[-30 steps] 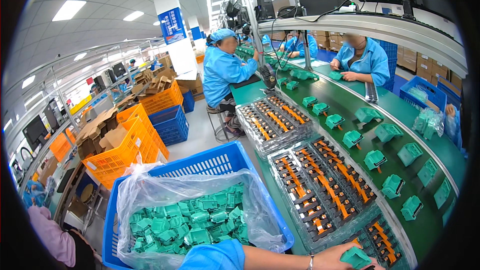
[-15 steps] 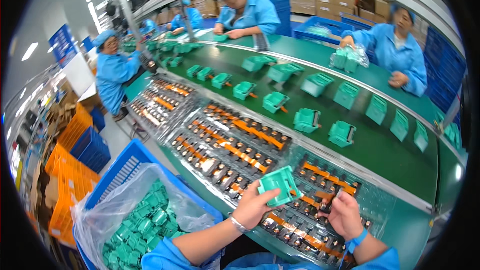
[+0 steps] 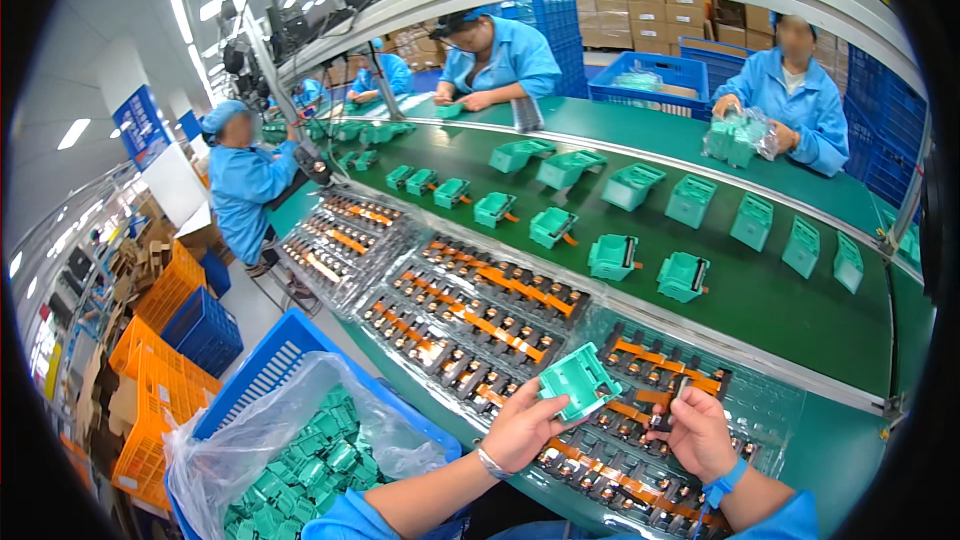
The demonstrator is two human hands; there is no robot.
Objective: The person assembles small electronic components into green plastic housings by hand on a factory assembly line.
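Note:
My left hand (image 3: pixel 522 430) grips an open green plastic housing (image 3: pixel 580 382) by its lower left side, thumb on the rim and hollow face up. A little to the right, my right hand (image 3: pixel 703 437) pinches a small black part with an orange ribbon (image 3: pixel 658 407) between thumb and fingers. The two pieces are apart. Beneath both hands lies a clear plastic tray (image 3: pixel 785 410) with rows of similar black parts (image 3: pixel 625 485) and orange ribbons. A blue band circles my right wrist.
Left of me, a blue basket (image 3: pixel 262 360) lined with a clear bag holds many green housings (image 3: pixel 300 470). More filled trays (image 3: pixel 465 315) lie along the bench. Beyond a metal rail, a green conveyor (image 3: pixel 780 310) carries rows of housings. Co-workers (image 3: pixel 790 90) sit across it.
The view has shifted slightly. My left hand has turned the housing so its hollow shows more. My right hand still pinches the black part. The co-worker at right now has both hands on a bag.

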